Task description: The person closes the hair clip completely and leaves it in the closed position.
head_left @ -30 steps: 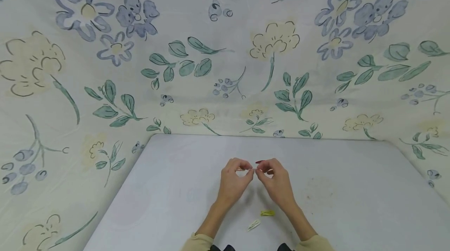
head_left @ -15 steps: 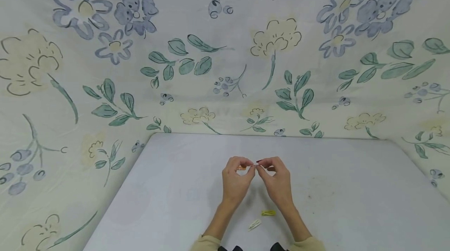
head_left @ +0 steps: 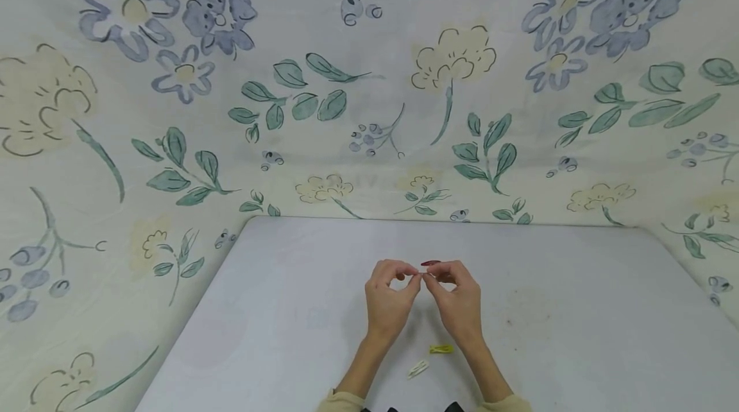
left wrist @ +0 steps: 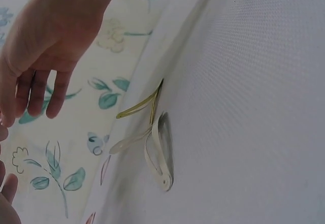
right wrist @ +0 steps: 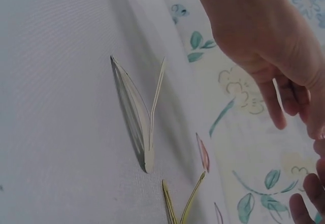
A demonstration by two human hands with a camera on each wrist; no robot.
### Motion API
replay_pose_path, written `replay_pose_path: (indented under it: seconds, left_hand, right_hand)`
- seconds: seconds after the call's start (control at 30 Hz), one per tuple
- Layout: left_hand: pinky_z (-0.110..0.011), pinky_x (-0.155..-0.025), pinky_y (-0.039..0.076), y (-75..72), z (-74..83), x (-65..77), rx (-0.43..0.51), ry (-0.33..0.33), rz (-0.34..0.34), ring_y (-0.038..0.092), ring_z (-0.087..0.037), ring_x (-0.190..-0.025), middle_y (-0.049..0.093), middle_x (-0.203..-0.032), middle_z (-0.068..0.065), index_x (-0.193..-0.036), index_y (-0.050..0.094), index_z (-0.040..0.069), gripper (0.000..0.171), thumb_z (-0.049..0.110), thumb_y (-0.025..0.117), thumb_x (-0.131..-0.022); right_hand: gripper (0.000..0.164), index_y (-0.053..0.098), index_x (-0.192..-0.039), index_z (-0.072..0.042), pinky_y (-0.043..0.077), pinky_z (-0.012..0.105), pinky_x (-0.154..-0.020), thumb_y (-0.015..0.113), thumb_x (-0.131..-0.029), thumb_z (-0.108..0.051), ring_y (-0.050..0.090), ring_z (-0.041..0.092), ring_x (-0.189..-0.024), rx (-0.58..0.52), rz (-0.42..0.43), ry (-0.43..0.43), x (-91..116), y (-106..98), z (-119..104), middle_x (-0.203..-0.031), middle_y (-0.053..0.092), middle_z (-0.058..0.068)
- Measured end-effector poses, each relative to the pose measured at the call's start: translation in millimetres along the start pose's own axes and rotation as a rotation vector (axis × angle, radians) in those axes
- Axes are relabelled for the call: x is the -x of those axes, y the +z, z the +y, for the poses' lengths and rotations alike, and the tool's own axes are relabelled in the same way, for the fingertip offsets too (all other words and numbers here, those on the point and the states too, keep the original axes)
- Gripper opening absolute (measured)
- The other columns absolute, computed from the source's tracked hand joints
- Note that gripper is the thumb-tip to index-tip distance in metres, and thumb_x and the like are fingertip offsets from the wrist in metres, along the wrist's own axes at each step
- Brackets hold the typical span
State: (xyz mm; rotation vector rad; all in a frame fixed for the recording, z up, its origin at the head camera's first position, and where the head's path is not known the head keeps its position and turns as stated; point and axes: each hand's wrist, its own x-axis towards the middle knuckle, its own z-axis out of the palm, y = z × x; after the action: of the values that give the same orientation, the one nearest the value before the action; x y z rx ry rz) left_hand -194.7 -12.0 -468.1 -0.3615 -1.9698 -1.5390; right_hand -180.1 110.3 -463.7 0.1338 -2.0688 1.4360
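My left hand (head_left: 388,306) and right hand (head_left: 459,303) meet fingertip to fingertip above the table. Thumb and forefinger of each pinch a tiny thin thing between them; I cannot tell its kind, as the fingertips cover most of it. Nearer to me lie two snap hair clips, both sprung apart: a yellow one (head_left: 441,349) and a white one (head_left: 418,369). A red hair clip (head_left: 431,263) rests just beyond the right fingertips. The right wrist view shows the white clip (right wrist: 147,132) with its two arms spread.
The white table (head_left: 277,309) ends at a floral cloth (head_left: 381,91) hung behind and at the sides. Small brown specks (head_left: 516,322) dot the tabletop right of the right hand. Part of another reddish clip (left wrist: 90,218) shows low in the left wrist view.
Both hands have shifted slightly, their fingertips still together. More of the red clip shows beside the right fingers, while an orange bit glimpsed behind the left fingers is now hidden.
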Motion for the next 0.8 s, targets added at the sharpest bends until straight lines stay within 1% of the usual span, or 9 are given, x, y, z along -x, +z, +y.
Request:
replay_pose_path:
  seconds: [0.1,0.17,0.23,0.4,0.43,0.53,0.6,0.8]
  left_hand:
    - [-0.031,-0.069,0.049,-0.1,1.8,0.8,0.003,-0.004,0.006,0.059,-0.019,-0.079,0.067,-0.081,0.004,-0.079,0.073,0.015,0.021,-0.005,0.079,-0.073]
    - [-0.033,-0.067,0.05,-0.1,2.8,0.8,0.003,-0.003,0.009,0.059,-0.018,-0.079,0.067,-0.079,0.004,-0.077,0.073,0.014,0.02,-0.005,0.079,-0.073]
    - [-0.035,-0.067,0.05,-0.2,3.8,0.3,-0.001,0.007,0.01,0.058,-0.016,-0.078,0.066,-0.078,0.004,-0.076,0.073,0.014,0.019,-0.004,0.079,-0.073]
    - [-0.033,-0.069,0.052,-2.0,4.2,-1.7,-0.006,0.034,-0.008,0.059,-0.013,-0.079,0.065,-0.078,0.004,-0.077,0.072,0.013,0.019,-0.004,0.078,-0.074]
    - [-0.032,-0.069,0.052,-2.4,3.9,-2.1,-0.007,0.036,-0.014,0.059,-0.014,-0.079,0.065,-0.078,0.004,-0.078,0.072,0.014,0.019,-0.004,0.078,-0.074]
    - [-0.032,-0.072,0.052,-2.8,3.1,-2.0,0.002,0.008,-0.037,0.06,-0.015,-0.081,0.065,-0.08,0.003,-0.08,0.071,0.014,0.019,-0.004,0.077,-0.076]
    - [-0.03,-0.074,0.051,-2.6,2.7,-1.5,0.008,-0.015,-0.053,0.06,-0.017,-0.082,0.065,-0.081,0.002,-0.081,0.071,0.014,0.019,-0.003,0.077,-0.077]
    - [-0.027,-0.076,0.049,-1.9,4.6,-0.3,0.013,-0.073,-0.066,0.059,-0.023,-0.083,0.065,-0.083,-0.003,-0.08,0.067,0.01,0.018,-0.006,0.075,-0.077]
  right_hand:
    - [0.015,0.069,-0.088,-0.009,0.054,0.029,-0.078,0.078,-0.08,0.001,0.064,0.014,-0.081,-0.007,-0.004,0.014,-0.1,-1.0,-0.8,-0.088,0.068,-0.001]
    - [0.015,0.069,-0.088,-0.009,0.054,0.032,-0.078,0.078,-0.081,0.001,0.065,0.015,-0.08,-0.013,-0.005,0.024,0.1,-1.3,-0.9,-0.086,0.068,-0.001]
    - [0.013,0.07,-0.087,-0.009,0.054,0.031,-0.078,0.078,-0.081,0.0,0.065,0.014,-0.08,-0.015,-0.008,0.028,0.2,-1.3,-1.3,-0.085,0.068,-0.001]
    - [0.011,0.069,-0.087,-0.009,0.054,0.03,-0.08,0.077,-0.083,-0.002,0.064,0.012,-0.082,0.008,-0.02,0.019,-0.4,-1.4,-2.6,-0.085,0.068,-0.002]
    - [0.011,0.069,-0.087,-0.009,0.055,0.032,-0.08,0.077,-0.083,-0.002,0.064,0.012,-0.083,0.012,-0.022,0.012,-0.7,-1.4,-2.5,-0.086,0.068,-0.002]
    - [0.012,0.068,-0.088,-0.009,0.056,0.037,-0.079,0.076,-0.083,-0.002,0.064,0.014,-0.084,0.025,-0.027,0.003,-0.4,-0.4,-1.1,-0.086,0.067,-0.001]
    - [0.012,0.068,-0.089,-0.009,0.056,0.038,-0.079,0.075,-0.083,-0.001,0.064,0.014,-0.084,0.028,-0.032,0.0,0.1,0.1,0.1,-0.087,0.066,-0.001]
    - [0.012,0.068,-0.091,-0.01,0.056,0.032,-0.079,0.074,-0.085,-0.002,0.062,0.012,-0.086,0.009,-0.054,0.019,0.9,0.1,1.6,-0.089,0.064,-0.002]
